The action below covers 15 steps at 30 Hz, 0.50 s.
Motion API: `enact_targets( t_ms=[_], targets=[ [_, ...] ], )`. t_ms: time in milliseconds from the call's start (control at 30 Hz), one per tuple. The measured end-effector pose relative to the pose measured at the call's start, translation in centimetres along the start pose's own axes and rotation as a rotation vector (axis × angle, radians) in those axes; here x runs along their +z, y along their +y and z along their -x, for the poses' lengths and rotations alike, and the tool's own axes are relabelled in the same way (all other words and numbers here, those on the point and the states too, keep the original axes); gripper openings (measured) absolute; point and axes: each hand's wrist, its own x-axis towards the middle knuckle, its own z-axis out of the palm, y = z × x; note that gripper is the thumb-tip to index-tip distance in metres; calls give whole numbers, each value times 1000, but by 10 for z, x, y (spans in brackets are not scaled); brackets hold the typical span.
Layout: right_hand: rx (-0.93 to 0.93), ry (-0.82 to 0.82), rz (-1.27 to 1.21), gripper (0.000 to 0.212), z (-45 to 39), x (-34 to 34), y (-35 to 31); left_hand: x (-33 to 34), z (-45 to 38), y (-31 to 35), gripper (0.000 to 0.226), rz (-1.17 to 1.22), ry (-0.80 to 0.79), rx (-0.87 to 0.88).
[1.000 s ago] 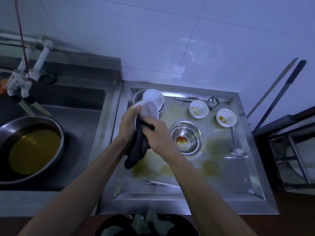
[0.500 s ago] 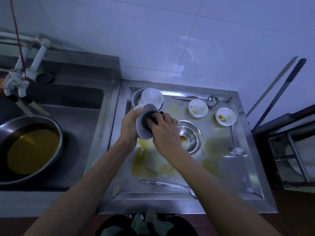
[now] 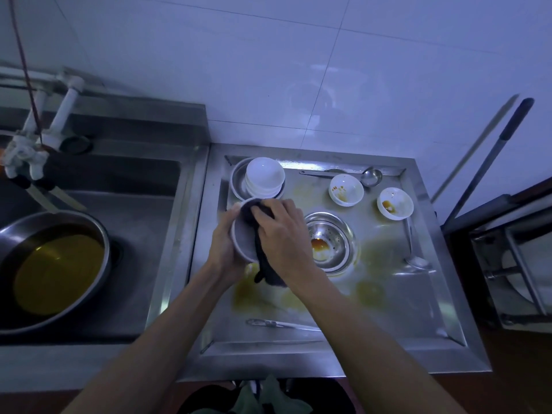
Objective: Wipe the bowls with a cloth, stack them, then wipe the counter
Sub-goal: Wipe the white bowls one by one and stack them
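My left hand grips a small white bowl tilted on its side above the steel counter. My right hand presses a dark cloth into the bowl; the cloth's tail hangs below. Behind them a stack of white bowls sits upside down in a metal dish. Two stained white bowls stand at the back right, one nearer the middle and one further right. Yellow-orange spills mark the counter under my hands.
A metal strainer bowl with orange residue sits right of my hands. A ladle lies at the back, a spoon on the right, another utensil near the front. On the left, a sink holds a pan of yellow liquid.
My right hand has pushed the cloth further into the bowl and its tail now hangs down again. The bowl has shifted slightly lower and tilted more toward me.
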Motion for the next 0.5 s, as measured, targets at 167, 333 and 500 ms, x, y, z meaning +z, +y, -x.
enact_targets(
  t_ms=[167, 333, 500],
  targets=[
    [147, -54, 13, 35, 13, -2, 30, -6, -10, 1, 62, -17, 84, 6],
    [357, -110, -271, 36, 14, -12, 60, -4, -21, -6, 56, 68, 106, -73],
    [502, -42, -467, 36, 9, -20, 92, 1, -39, -14, 68, 16, 218, -117]
  ],
)
